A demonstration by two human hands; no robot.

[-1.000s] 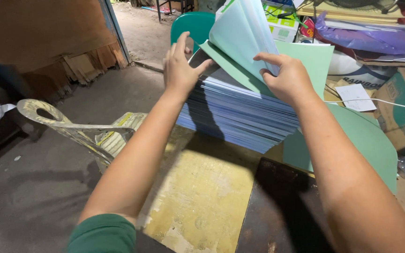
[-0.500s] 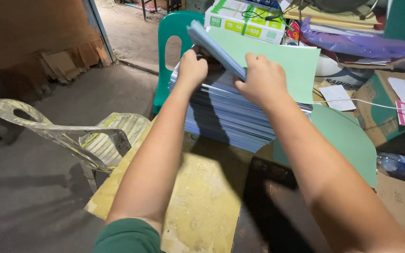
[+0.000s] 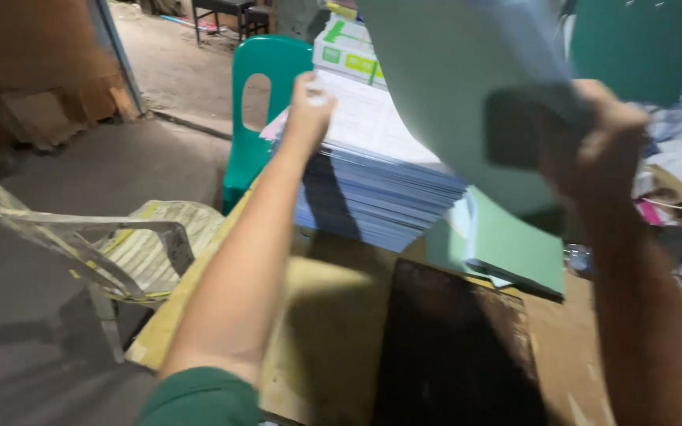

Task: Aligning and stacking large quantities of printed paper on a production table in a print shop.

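Note:
A thick stack of blue-edged printed sheets [image 3: 372, 189] lies on a worn wooden table [image 3: 325, 339]. My left hand [image 3: 309, 106] reaches over the stack's far left corner and rests on its top sheet. My right hand [image 3: 593, 146] is raised at the right and grips a large pale green sheet bundle [image 3: 451, 87], lifted high and tilted toward the camera. The bundle hides part of the stack's far side. A green card sheet [image 3: 515, 252] lies flat on the table below my right hand.
A green plastic chair [image 3: 258, 110] stands behind the table's far left corner. A pale, dirty plastic chair [image 3: 120, 244] stands left of the table on the concrete floor. White and green boxes [image 3: 349, 51] sit behind the stack. Loose papers and clutter [image 3: 680, 173] lie at the right.
The pale green bundle has been lifted off the stack and swung up and right toward the camera with my right hand. My left hand let go of it and now rests on the stack.

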